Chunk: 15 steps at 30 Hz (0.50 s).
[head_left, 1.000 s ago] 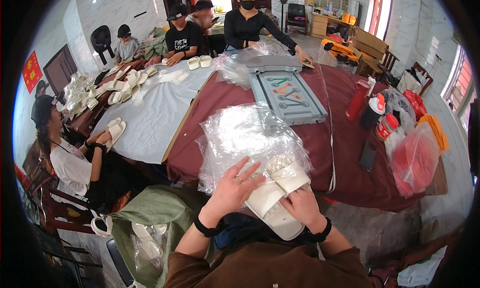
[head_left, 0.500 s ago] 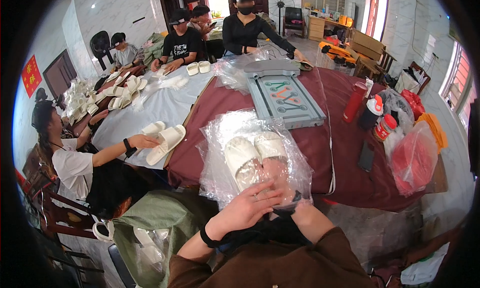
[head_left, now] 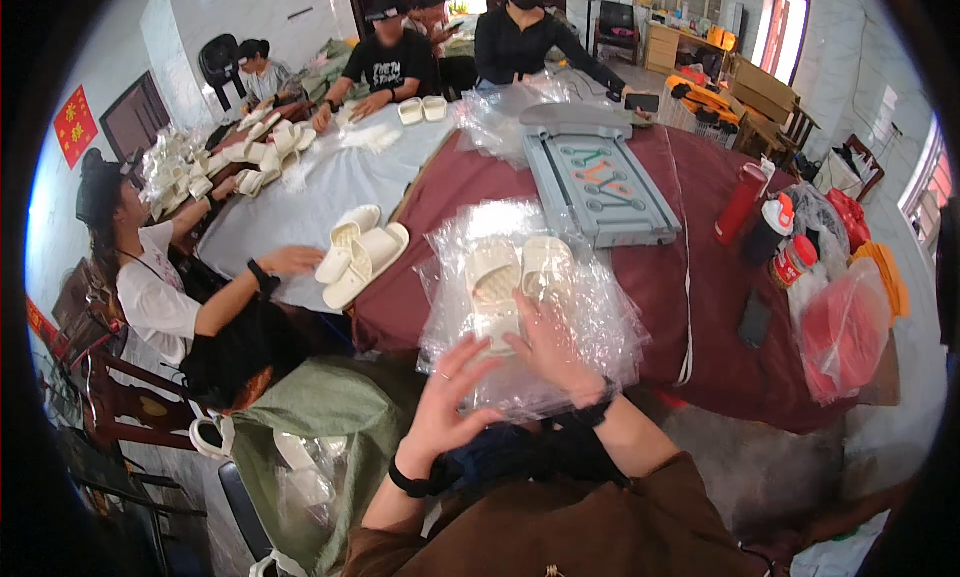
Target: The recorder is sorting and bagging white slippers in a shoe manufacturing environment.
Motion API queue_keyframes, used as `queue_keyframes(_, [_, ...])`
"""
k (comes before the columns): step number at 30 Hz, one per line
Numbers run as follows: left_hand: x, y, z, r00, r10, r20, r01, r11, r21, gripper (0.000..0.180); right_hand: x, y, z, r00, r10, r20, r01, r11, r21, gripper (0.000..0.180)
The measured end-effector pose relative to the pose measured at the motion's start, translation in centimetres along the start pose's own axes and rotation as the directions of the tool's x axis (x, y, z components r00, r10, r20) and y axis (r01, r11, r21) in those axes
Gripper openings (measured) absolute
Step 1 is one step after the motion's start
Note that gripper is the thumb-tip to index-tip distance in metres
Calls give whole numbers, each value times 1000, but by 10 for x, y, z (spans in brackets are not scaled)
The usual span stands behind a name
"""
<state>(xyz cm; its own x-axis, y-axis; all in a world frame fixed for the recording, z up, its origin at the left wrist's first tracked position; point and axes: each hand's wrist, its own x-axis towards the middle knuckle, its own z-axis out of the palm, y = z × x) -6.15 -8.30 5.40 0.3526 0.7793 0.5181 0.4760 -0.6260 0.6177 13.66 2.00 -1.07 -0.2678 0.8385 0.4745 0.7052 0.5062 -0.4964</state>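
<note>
A pair of cream slippers (head_left: 494,275) lies in a clear plastic bag (head_left: 610,322) in front of me, seemingly on top of other clear bags. My left hand (head_left: 452,397), ring on a finger, is open at the bag's near left edge, fingers spread and holding nothing. Over the heel end of the slippers reaches my right hand (head_left: 552,342), its fingers stretched out. Glare on the film hides whether it is inside or on top of the bag. Left of the bag, another pair of cream slippers (head_left: 365,257) rests near a co-worker's hand (head_left: 292,261).
A grey paper-trimmer-like board (head_left: 600,182) stands beyond the bag on the maroon cloth (head_left: 650,312). Farther right are a red bottle (head_left: 740,205), a jar (head_left: 792,261), a dark phone (head_left: 755,319) and plastic bags (head_left: 850,327). A green sack (head_left: 330,407) sits at lower left.
My right hand has drawn back from the slippers' toe straps toward their heels. My left hand has lifted off it and spread its fingers. The co-worker has let go of the other slippers.
</note>
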Motion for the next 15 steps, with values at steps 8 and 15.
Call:
queue_keyframes(8, [-27, -59, 22, 664, -747, 42, 689, 588, -424, 50, -89, -12, -153, 641, -300, 707, -433, 619, 655, 41])
queue_keyframes(15, [-25, -54, 15, 647, -635, 422, 718, 320, -618, 48, -111, 46, -136, 834, 544, -94, -330, 629, 704, 28])
